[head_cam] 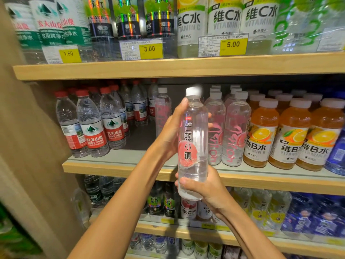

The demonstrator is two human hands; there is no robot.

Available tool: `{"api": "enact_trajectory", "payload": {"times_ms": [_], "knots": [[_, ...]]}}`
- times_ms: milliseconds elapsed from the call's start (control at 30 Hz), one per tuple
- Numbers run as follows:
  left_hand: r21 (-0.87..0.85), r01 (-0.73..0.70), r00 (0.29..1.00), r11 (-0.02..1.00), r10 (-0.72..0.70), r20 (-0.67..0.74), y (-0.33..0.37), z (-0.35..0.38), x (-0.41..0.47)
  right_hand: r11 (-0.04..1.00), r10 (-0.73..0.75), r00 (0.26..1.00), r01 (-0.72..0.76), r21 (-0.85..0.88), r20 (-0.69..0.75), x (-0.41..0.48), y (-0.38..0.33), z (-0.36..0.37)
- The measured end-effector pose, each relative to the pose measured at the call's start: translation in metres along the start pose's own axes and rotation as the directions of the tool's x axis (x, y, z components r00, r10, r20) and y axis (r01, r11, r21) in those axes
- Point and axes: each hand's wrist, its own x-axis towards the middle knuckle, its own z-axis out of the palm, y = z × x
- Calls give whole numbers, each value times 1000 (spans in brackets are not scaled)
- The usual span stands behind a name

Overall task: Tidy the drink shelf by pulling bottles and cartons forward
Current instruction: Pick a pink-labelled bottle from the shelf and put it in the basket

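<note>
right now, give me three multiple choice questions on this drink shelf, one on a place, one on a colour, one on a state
1. Where do the orange drink bottles stand on the middle shelf?
A behind a carton
B right of the pink-print bottles
C lying at the left end

2. What colour is the cap of the held bottle?
A white
B red
C blue

3. How is the held bottle?
A lying on the shelf
B standing in its row
C upright, off the shelf, in both hands

Answers: B, they stand directly right of the pink-print row; A, the cap shows white; C, the left hand grips its upper body and the right hand its base.
</note>
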Motion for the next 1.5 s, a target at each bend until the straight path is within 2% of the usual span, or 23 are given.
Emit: {"api": "enact_trajectory", "payload": {"times_ms": [133, 267, 367, 467, 567, 667, 800, 867, 1000, 1167, 1233, 1333, 1500], "knots": [[206, -64, 996, 977, 74, -42, -24, -8, -26, 992, -85, 991, 75, -99, -100, 11, 8, 4], [415, -106, 971, 904, 184, -154, -42, -10, -30, 975, -197, 976, 186, -120, -91, 31, 11, 11], [483, -68, 933, 873, 227, -279, -47, -21, -17, 979, -130, 989, 117, -169, -66, 44, 15, 12], [527, -60, 900, 848, 275, -339, -57, -39, -9, 939, -83, 996, 66, -339, -37, 53, 19, 1], [589, -77, 856, 805, 356, -375, -65, -61, -5, 804, -155, 987, 106, -585, -34, 55, 29, -19], [624, -62, 821, 779, 395, -412, -68, -81, 2, 588, -199, 979, 157, -794, 46, 52, 43, -37], [655, -34, 798, 755, 415, -437, -74, -97, 11, 273, -324, 924, 298, -915, 205, 51, 53, -42], [671, -35, 794, 741, 428, -432, -78, -100, 13, 211, -353, 911, 301, -930, 214, 51, 55, -39], [668, -27, 821, 744, 398, -410, -79, -103, 17, 206, -347, 920, 262, -943, 180, 51, 58, -38], [637, 0, 935, 771, 227, -274, -75, -120, 1, 215, -341, 925, 250, -944, 168, 51, 59, -39], [636, 10, 958, 772, 173, -226, -78, -132, -10, 218, -340, 925, 250, -943, 167, 50, 60, -39], [641, 15, 955, 768, 179, -236, -79, -139, -15, 219, -343, 926, 244, -945, 160, 51, 60, -37], [717, 7, 918, 697, 280, -280, -84, -129, -5, 233, -331, 933, 227, -946, 142, 50, 61, -36]]}}
